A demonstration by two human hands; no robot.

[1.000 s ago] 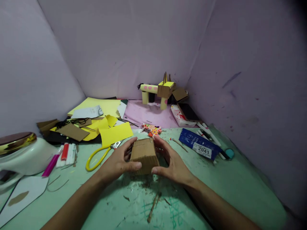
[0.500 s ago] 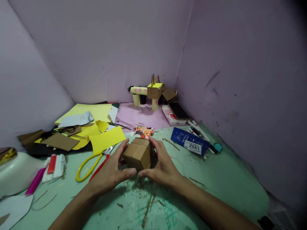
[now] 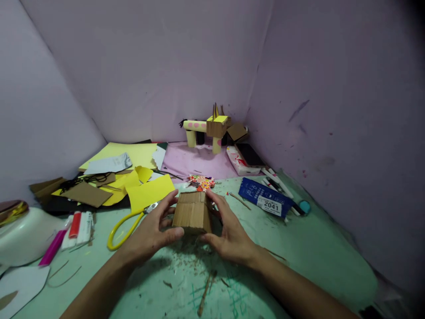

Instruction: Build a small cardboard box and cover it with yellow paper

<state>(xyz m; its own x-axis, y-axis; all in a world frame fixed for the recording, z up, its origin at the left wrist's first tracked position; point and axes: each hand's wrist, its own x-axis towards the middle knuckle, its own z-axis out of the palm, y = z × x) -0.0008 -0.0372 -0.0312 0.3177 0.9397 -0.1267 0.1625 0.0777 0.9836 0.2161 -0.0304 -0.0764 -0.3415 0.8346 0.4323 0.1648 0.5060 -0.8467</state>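
Note:
A small brown cardboard box (image 3: 191,213) is held between my two hands over the front middle of the table. My left hand (image 3: 156,228) grips its left side, thumb at the lower front edge and fingers along the flank. On the other side my right hand (image 3: 230,230) curves around the box, its index finger at the top far corner and its thumb near the bottom corner. Yellow-handled scissors (image 3: 123,231) lie beside my left hand, partly covered by it. A colourful patterned scrap (image 3: 202,181) lies just behind the box.
At the back stands a cardboard animal figure (image 3: 199,126). Yellow paper (image 3: 151,192) and cardboard scraps (image 3: 86,196) pile up on the left, near markers (image 3: 79,228) and a white bottle (image 3: 29,235). A blue packet (image 3: 264,195) and a phone (image 3: 249,155) lie right.
The box has turned between my hands, so its broad ridged face now points toward me instead of a corner. The whole view has shifted slightly.

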